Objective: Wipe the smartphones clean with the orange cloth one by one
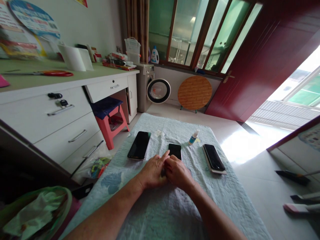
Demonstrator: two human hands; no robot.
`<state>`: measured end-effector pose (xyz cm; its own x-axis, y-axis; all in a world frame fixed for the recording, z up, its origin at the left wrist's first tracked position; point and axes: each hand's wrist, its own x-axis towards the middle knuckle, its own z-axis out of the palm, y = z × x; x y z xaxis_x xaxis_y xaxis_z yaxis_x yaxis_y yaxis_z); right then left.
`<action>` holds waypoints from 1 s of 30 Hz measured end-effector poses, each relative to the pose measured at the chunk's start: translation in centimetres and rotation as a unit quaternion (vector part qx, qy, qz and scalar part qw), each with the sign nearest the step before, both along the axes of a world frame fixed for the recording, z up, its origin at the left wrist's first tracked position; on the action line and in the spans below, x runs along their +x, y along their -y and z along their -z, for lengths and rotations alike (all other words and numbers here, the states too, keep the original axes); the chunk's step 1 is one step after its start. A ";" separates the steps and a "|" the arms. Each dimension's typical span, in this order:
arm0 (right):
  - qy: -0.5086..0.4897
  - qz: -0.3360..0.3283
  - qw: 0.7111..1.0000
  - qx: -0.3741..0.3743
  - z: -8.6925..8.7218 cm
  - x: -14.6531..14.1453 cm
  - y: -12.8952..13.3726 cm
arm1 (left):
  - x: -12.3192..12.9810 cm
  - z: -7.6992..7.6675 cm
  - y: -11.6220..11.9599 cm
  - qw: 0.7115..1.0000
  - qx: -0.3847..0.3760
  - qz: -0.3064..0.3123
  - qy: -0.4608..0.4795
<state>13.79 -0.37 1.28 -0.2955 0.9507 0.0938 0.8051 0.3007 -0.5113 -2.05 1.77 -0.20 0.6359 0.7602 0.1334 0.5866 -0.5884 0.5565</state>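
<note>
Your left hand (155, 170) is pointing its index finger at the near left edge of the small phone (175, 151); that finger is standing apart, while the others are folding under, partly hidden. Your right hand (177, 171) is curling its fingers together at the phone's near end, and you are keeping both hands side by side, touching. Whether either hand is gripping the phone, you cannot tell from here, since the knuckles are covering its near end. The phone is lying dark screen up in the middle of the pale blue cloth (231, 203).

Around it, a larger dark-screened device (139, 145) is lying to the left, a spray bottle (193, 137) is standing just beyond to the right, and another phone (215, 157) is resting on a pale flat piece (222, 172) near the cloth's right edge.

Farther out, a red stool (109, 132) is standing by the white desk (125, 74), a washing machine (144, 88) is showing its round door open, and a round wooden tabletop (195, 92) is leaning by the wall.
</note>
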 end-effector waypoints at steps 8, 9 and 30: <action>0.069 0.112 0.991 0.030 0.2 3.1 -1.2 | 0.1 -0.1 0.0 0.999 -0.018 -0.023 -0.014; 0.077 0.125 0.989 0.034 0.2 3.6 -1.3 | 0.1 -0.1 0.0 0.999 -0.014 -0.023 -0.018; 0.048 -0.073 0.994 0.062 0.2 1.4 -0.5 | 0.2 1.3 -0.4 0.999 0.019 -0.027 0.018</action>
